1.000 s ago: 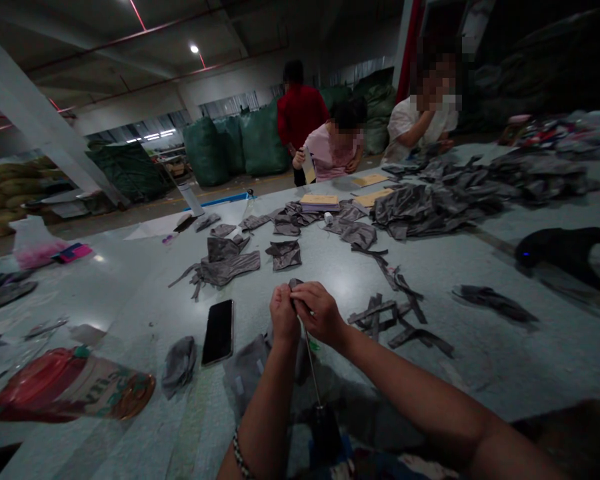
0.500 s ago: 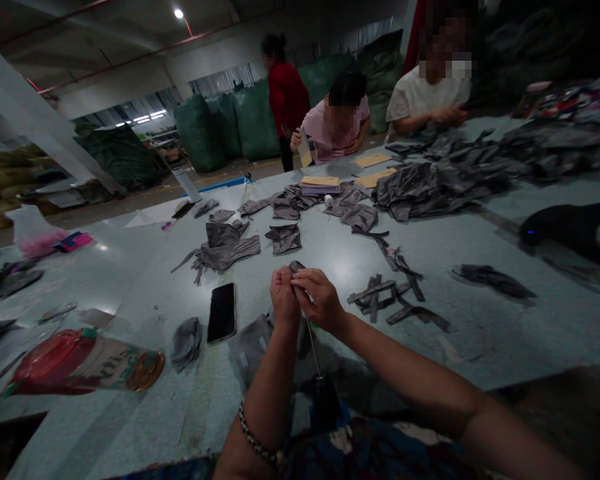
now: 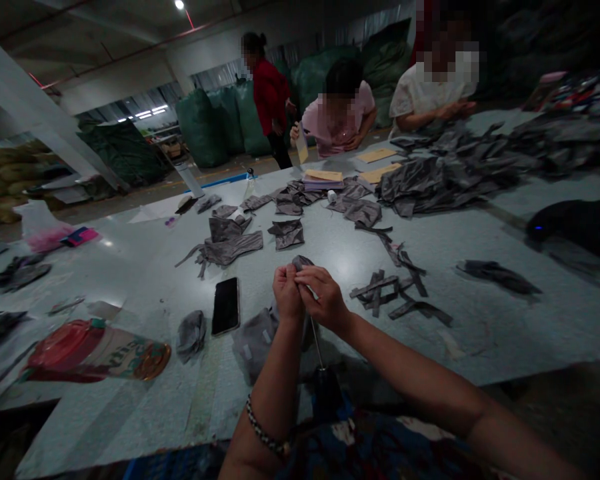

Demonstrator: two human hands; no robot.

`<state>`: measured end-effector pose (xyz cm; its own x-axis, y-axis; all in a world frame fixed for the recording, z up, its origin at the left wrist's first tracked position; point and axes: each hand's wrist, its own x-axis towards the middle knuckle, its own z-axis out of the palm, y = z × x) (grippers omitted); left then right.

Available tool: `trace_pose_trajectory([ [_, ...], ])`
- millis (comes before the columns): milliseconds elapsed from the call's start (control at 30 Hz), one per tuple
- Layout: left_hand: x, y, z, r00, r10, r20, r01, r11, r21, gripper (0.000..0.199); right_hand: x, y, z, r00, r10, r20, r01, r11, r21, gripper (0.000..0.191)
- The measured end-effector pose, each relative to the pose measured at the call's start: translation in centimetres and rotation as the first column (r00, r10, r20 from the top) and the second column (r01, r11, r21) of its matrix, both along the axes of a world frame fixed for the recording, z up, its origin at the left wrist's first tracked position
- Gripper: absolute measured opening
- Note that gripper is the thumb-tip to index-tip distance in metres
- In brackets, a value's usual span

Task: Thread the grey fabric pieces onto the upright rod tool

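Close together above the table, my left hand [image 3: 287,297] and my right hand [image 3: 324,297] both pinch a small grey fabric piece [image 3: 301,261]. Only its upper part shows past my fingers. A thin metal rod [image 3: 317,345] slants up from a dark base [image 3: 327,387] between my forearms, its upper end hidden behind my hands. Grey cloth [image 3: 254,339] lies beside my left forearm. To the left of it are a black phone [image 3: 226,307] and a crumpled grey cloth piece [image 3: 191,335]. Several grey fabric strips [image 3: 380,290] lie right of my right hand.
A red-capped plastic jar [image 3: 97,352] lies at the left. Beyond my hands are grey cloth pieces [image 3: 233,243], a paper stack [image 3: 324,180] and a large grey cloth heap [image 3: 430,180]. A black curved object [image 3: 575,227] sits at the right. Two people are at the far side; another stands behind.
The person in red behind the table has moved left and turned. The view has shifted slightly. My hands keep their pinch on the grey fabric piece.
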<state>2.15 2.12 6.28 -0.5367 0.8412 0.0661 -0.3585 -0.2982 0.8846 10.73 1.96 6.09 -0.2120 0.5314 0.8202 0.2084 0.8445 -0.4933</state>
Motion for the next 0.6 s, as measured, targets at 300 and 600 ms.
trace_pose_trajectory([
  [300,0.3,-0.1,0.9,0.999,0.028,-0.024,-0.028,1.000,0.002,0.034,-0.1,-0.2,0.2,1.000,-0.021,-0.013,0.021,1.000,0.008,0.023],
  [600,-0.1,-0.4,1.0,0.983,-0.133,0.128,0.129,0.991,0.034,0.030,0.0,-1.4,-0.2,0.998,-0.053,-0.017,0.052,0.996,-0.072,0.034],
])
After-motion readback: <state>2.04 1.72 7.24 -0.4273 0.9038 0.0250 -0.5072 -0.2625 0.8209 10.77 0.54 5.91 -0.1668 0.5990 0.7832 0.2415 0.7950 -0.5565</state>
